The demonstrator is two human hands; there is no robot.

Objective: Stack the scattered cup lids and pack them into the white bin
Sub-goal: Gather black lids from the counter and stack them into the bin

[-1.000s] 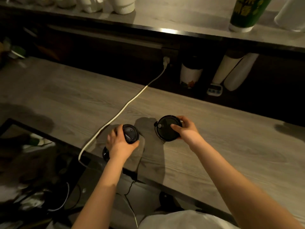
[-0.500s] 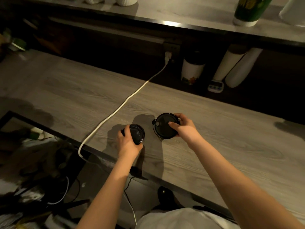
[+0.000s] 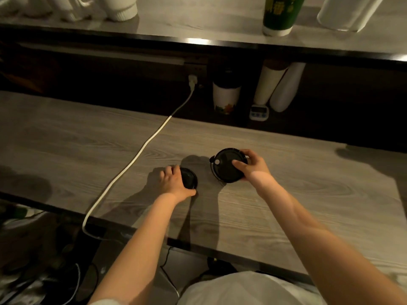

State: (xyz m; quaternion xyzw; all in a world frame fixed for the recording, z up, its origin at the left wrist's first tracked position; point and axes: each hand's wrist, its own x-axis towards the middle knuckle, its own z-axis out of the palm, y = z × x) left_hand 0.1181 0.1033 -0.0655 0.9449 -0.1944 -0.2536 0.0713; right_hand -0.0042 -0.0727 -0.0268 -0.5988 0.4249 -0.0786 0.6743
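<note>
Lids sit in both hands: the left hand (image 3: 174, 183) grips a small black lid (image 3: 189, 177), fingers curled over its far rim, and the right hand (image 3: 253, 170) pinches a larger black lid (image 3: 226, 166), thumb on its top face, tilted towards the camera just above the counter (image 3: 308, 194). Over the last second the left hand has carried its lid in from the counter's near edge and lowered it to or almost onto the surface, near the larger lid but apart from it; the right hand's hold is unchanged. I judge the two are being brought together for stacking, an early step, since the white bin is nowhere in view. The counter is grey wood-grain; a white cable (image 3: 141, 153) runs from a wall plug (image 3: 192, 81) across it and over the near edge. Behind stand a lidded paper cup (image 3: 225, 95), sleeved cup stacks (image 3: 277, 84) and a small timer (image 3: 259, 112), under a shelf carrying a green cup (image 3: 279, 14)
</note>
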